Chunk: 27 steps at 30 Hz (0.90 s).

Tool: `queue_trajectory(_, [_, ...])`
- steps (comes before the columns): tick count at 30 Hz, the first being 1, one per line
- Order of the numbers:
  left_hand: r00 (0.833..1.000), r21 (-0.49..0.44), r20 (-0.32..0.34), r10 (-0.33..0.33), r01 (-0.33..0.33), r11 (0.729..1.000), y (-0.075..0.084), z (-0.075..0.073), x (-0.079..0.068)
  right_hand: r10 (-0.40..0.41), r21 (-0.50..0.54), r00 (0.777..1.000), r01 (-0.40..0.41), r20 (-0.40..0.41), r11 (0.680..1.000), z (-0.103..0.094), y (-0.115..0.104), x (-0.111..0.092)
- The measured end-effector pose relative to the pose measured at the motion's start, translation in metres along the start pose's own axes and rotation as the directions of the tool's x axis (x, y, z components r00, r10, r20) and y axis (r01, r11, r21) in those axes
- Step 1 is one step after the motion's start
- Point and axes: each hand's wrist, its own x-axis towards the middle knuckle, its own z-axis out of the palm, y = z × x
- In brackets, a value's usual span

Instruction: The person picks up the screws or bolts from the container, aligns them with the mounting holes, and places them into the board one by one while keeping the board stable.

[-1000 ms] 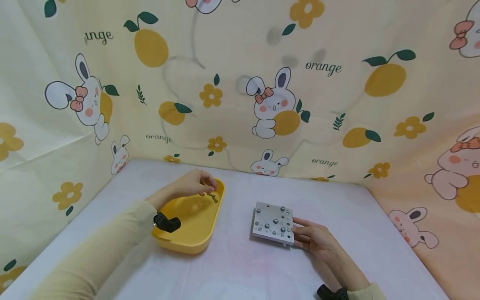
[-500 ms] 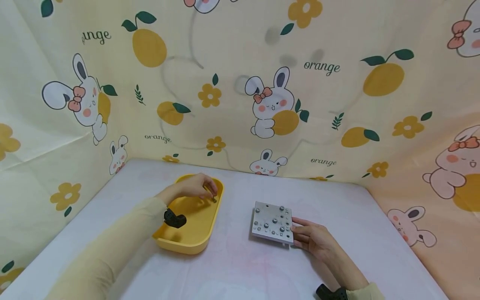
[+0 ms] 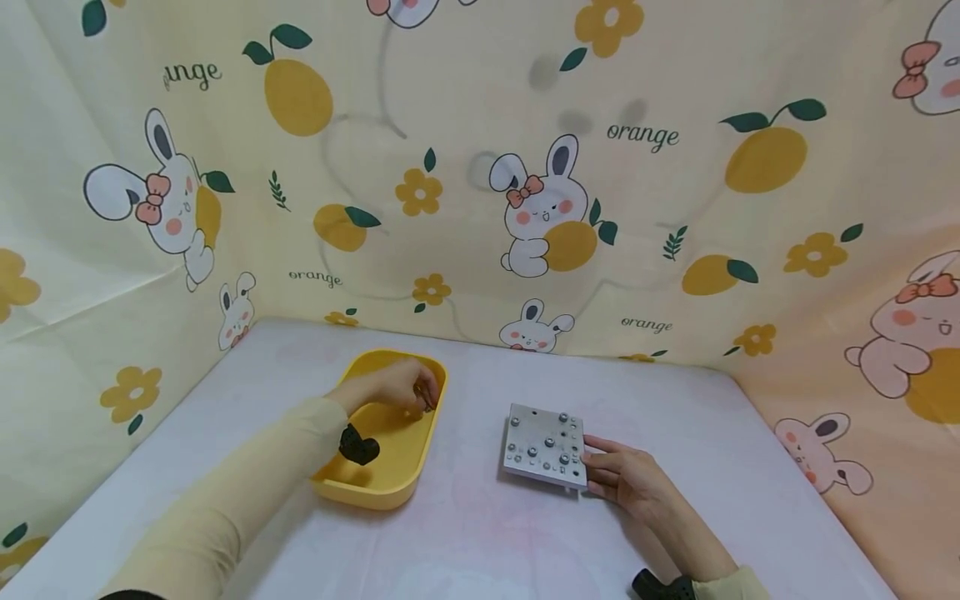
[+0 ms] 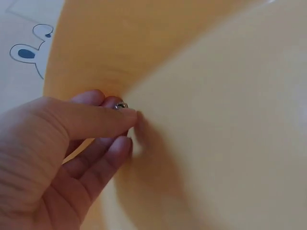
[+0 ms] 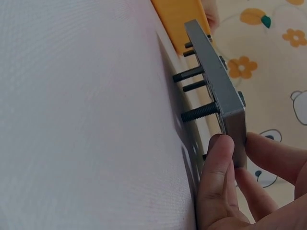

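My left hand (image 3: 408, 387) is down inside the yellow tray (image 3: 375, 498), near its right wall. In the left wrist view, its thumb and fingers pinch a small shiny screw (image 4: 122, 105); most of the screw is hidden by the fingertips. To the right, my right hand (image 3: 633, 479) grips the right edge of a square silver metal plate (image 3: 536, 433). Several screw heads and holes show on the plate's upper face. From its underside, threaded screw shanks (image 5: 200, 112) stick out, and the right wrist view shows the plate raised off the table by them.
A white cloth-covered table (image 3: 465, 533) bears the tray and the plate, which stand apart. A curtain (image 3: 465, 250) printed with rabbits and oranges closes off the back and sides. Black wrist cameras (image 3: 360, 446) sit on both wrists.
My left hand has moved lower and slightly nearer within the tray, and the screw at its fingertips has become mostly covered. The right hand and the metal plate have stayed in place.
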Motion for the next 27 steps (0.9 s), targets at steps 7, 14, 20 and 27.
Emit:
queue_trajectory(7, [0.999, 0.029, 0.018, -0.028, 0.028, 0.999, 0.003, 0.005, -0.001, 0.004, -0.005, 1.0, -0.004, 0.005, 1.0, 0.0, 0.0, 0.0])
queue_trajectory(14, [0.999, 0.139, 0.006, -0.039, 0.038, 0.99, 0.004, 0.005, -0.003, 0.003, -0.017, 1.0, -0.003, -0.011, 1.0, 0.001, 0.0, 0.001])
queue_trajectory(20, [0.999, 0.126, 0.017, -0.051, 0.048, 0.991, 0.002, 0.004, -0.01, -0.005, -0.03, 1.0, 0.004, -0.006, 1.0, 0.001, 0.002, 0.003])
queue_trajectory(27, [1.0, 0.042, 0.004, 0.005, -0.005, 0.999, 0.004, -0.006, -0.019, 0.003, -0.009, 1.0, -0.003, -0.001, 1.0, 0.0, 0.0, 0.002])
